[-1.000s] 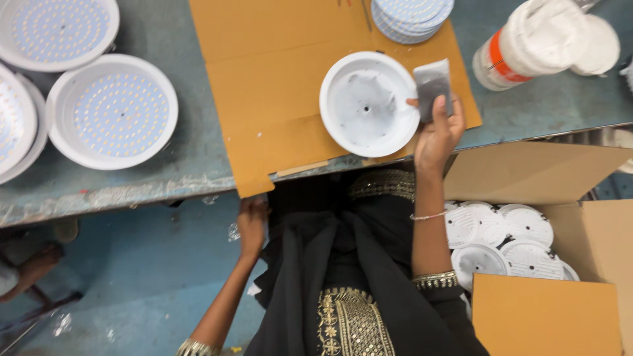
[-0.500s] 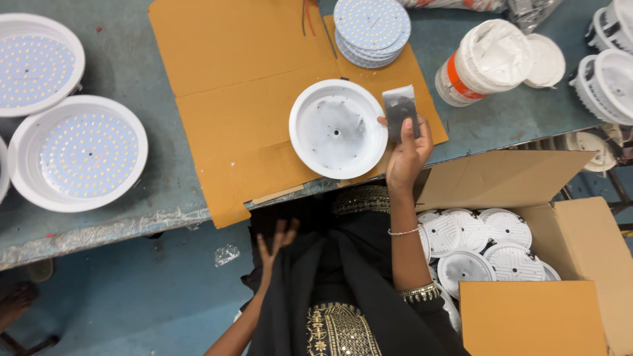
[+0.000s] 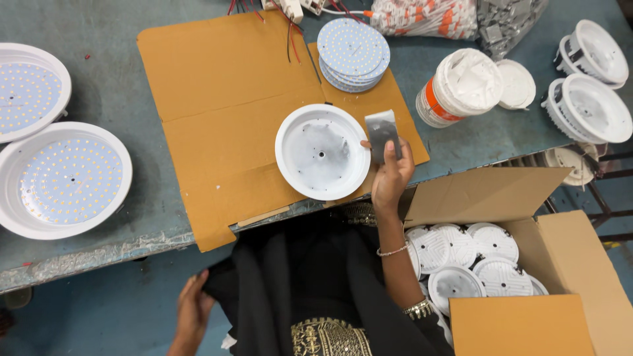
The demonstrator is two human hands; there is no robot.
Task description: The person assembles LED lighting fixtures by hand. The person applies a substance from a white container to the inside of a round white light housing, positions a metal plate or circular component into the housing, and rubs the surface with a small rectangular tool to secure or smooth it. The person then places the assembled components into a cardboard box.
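My right hand holds a flat metal scraper blade at the right rim of a white round lamp housing, which lies open side up on a sheet of brown cardboard. My left hand hangs below the table edge, fingers touching the black garment at my lap. A stack of round LED boards sits on the cardboard behind the housing. An open white tub with an orange band stands to the right of the scraper, its lid beside it.
Two assembled LED lamps lie at the table's left. More white housings stand at the far right. An open cardboard box of white housings sits by my right side. Red wires and bagged parts lie at the back.
The view has shifted, so everything sits lower and further left in frame. My left hand has dropped lower beside the garment. My right hand keeps the scraper by the housing's rim.
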